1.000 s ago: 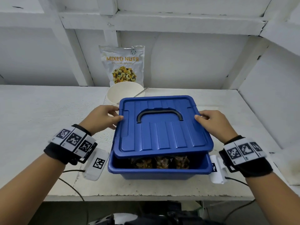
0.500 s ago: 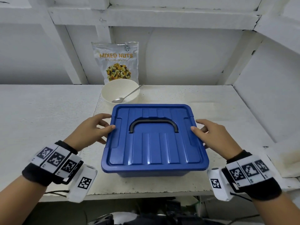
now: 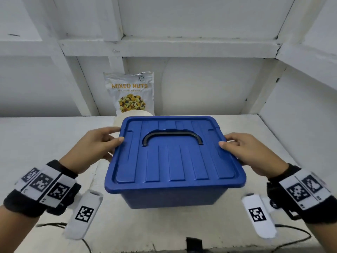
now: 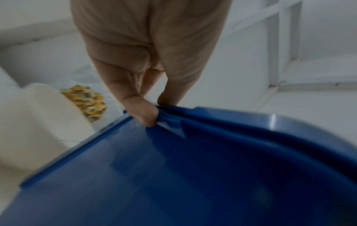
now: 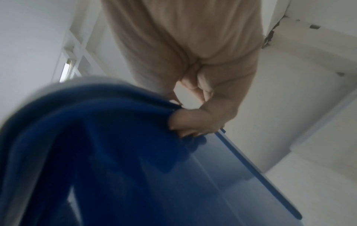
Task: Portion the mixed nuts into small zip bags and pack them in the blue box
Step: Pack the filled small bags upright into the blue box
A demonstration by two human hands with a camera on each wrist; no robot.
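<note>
Blue box (image 3: 173,196), lid (image 3: 175,152) on, held between both hands above the surface (image 3: 45,139). Left hand (image 3: 96,145) and right hand (image 3: 249,152): fingers curled, pinching the lid rim, thumbs on top. Advice: keep level, grip evenly, so the lid stays seated.

The blue box (image 3: 173,196) with its lid (image 3: 175,154) shut filled the middle of the white table (image 3: 45,139), and the left hand (image 3: 96,145) and right hand (image 3: 248,152) blocked its two sides. Behind it the bowl (image 3: 124,115) and mixed nuts bag (image 3: 129,92) closed the way to the wall. Bare table lay far left and, seemingly, far right
</note>
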